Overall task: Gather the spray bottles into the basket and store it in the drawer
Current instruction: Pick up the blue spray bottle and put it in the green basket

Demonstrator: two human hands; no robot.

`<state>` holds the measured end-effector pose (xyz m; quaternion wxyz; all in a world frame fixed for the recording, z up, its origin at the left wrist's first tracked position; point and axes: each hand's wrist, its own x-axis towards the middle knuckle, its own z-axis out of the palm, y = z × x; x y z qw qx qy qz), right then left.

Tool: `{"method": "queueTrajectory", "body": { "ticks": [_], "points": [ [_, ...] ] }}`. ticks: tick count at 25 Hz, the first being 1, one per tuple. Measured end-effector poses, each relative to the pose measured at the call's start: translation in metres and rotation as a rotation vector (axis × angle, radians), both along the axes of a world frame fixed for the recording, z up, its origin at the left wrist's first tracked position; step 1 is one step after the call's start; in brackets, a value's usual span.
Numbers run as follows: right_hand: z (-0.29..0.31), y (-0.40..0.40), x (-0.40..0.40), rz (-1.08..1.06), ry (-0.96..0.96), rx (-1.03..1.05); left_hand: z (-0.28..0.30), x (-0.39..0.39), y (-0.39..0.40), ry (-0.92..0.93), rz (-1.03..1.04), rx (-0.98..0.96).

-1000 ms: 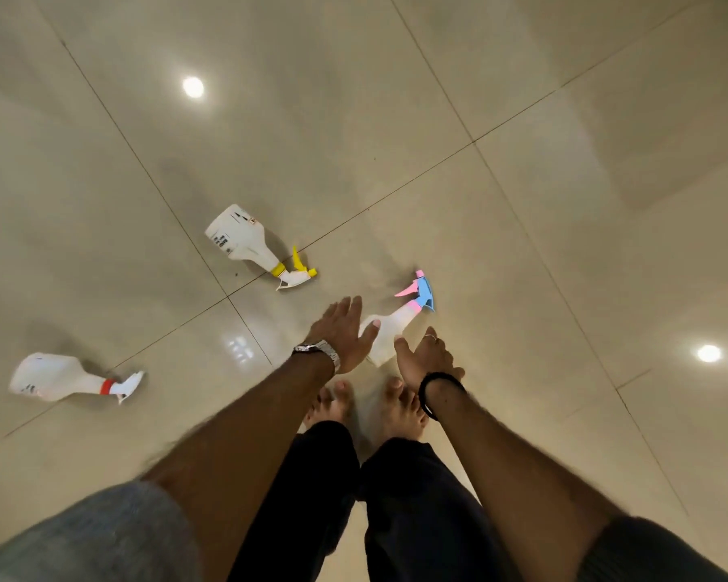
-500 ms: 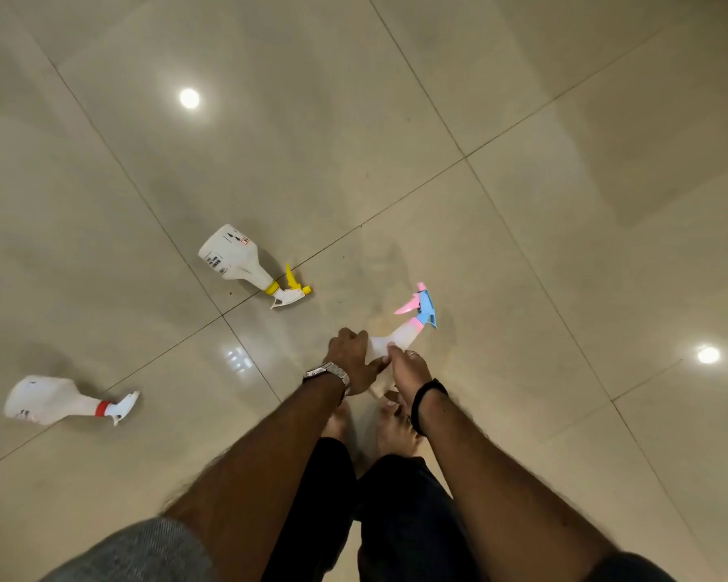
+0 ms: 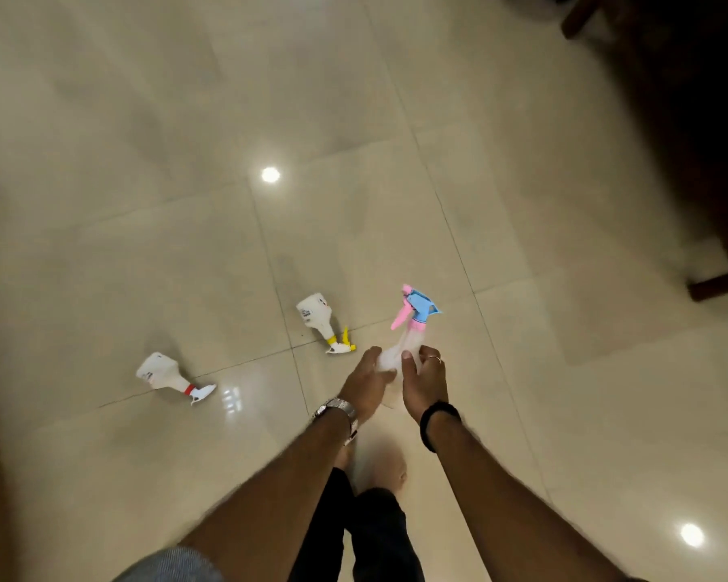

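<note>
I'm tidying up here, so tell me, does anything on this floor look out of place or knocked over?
Yes. Two spray bottles lie tipped on their sides on the tiled floor: the yellow-collared bottle and the red-collared bottle. No spill shows. The pink-and-blue bottle is held by the left hand and right hand.

A home interior — glossy cream floor tiles [image 3: 522, 203], dark wooden furniture legs [image 3: 715, 283].

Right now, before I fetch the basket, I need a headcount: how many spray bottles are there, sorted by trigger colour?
Pink-and-blue trigger bottle, held in both hands: 1
Yellow trigger bottle, lying on the floor: 1
Red-collared white trigger bottle, lying on the floor: 1
Total: 3
</note>
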<state>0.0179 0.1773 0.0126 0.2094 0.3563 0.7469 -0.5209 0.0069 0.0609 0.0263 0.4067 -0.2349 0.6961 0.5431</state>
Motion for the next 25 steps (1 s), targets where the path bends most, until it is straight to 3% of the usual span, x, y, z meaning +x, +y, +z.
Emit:
{"method": "queueTrajectory", "body": {
  "ticks": [2,8,13,21,25],
  "points": [
    [0.043,-0.023,-0.005,0.144,0.09,-0.016,0.037,0.003,-0.025,0.072,0.178,-0.045],
    [0.154,-0.115,0.027,0.578,0.168,-0.079,0.15,0.066,-0.11,0.217,0.222,-0.218],
    [0.233,-0.209,0.078,0.957,0.262,-0.083,0.228,0.148,-0.192,0.252,0.499,-0.343],
    [0.297,-0.331,0.229,1.353,0.322,-0.11,0.289,0.34,-0.27,0.357,0.998,-0.44],
    [0.319,-0.377,0.339,1.515,0.364,-0.14,0.306,0.463,-0.292,0.388,1.099,-0.551]
  ]
}}
